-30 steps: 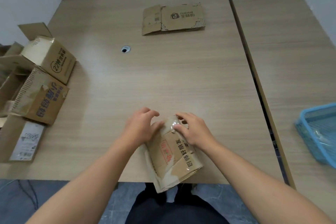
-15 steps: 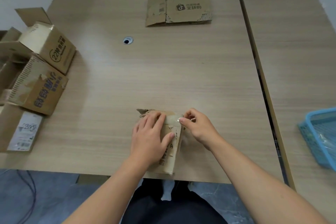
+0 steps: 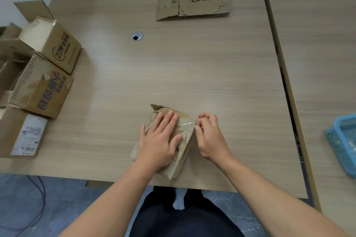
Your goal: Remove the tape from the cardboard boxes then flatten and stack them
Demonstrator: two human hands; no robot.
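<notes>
Pale wood-grain covers the table (image 3: 192,73), which fills most of the view; a second table (image 3: 317,63) of the same finish butts against its right side, with a dark seam between them. Near the front edge lies a small cardboard box (image 3: 183,152), crushed nearly flat and turned at a slant; its far corner is torn and ragged. The left hand (image 3: 159,140) lies spread on top of it, fingers straight and pressing down, thumb resting toward the box's right side; the right hand (image 3: 210,138) sits just beside the box's right edge, fingers curled, its fingertips pinching the end of a shiny strip of tape (image 3: 187,124) that runs across the upper part of the box. Well apart, at the far side of the table, a flattened box (image 3: 204,0) with a printed logo lies flat. Along the left edge stand three more boxes close together: one marked "22" (image 3: 55,44) with its flaps open; one with purple lettering (image 3: 44,92), touching it; one with a white label (image 3: 19,134), nearest the front. A round cable hole (image 3: 137,36) is set in the table between these and the flattened box; a blue basket (image 3: 344,140) sits at the right border on the second table, partly cut off. Below the table edge show grey floor tiles and a thin cable (image 3: 38,208).
</notes>
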